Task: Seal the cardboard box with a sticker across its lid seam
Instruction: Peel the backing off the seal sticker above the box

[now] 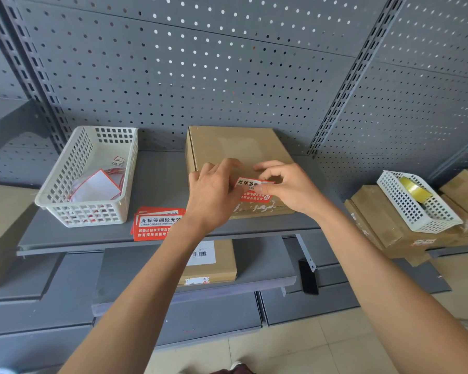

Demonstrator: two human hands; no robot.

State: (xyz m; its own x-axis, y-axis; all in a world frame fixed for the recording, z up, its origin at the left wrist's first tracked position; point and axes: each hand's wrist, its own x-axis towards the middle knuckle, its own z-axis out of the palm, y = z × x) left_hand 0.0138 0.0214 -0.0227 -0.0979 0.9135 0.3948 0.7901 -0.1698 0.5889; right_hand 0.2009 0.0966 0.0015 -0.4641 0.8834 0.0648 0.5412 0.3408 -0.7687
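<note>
A flat brown cardboard box (235, 149) lies closed on the grey shelf (157, 182), its front edge toward me. A red and white sticker (250, 190) hangs over the box's near edge, pinched from both sides. My left hand (212, 194) grips the sticker's left end. My right hand (287, 186) holds its right end between thumb and forefinger, where a white corner shows. Whether the sticker touches the lid I cannot tell. Torn white residue marks the box's front face under the sticker.
A stack of red stickers (157, 224) lies on the shelf left of the box. Beside it stands a white basket (92, 174) holding backing papers. At right, another white basket (414, 203) with a tape roll (415, 188) rests on stacked cartons. A labelled box (214, 261) sits one shelf below.
</note>
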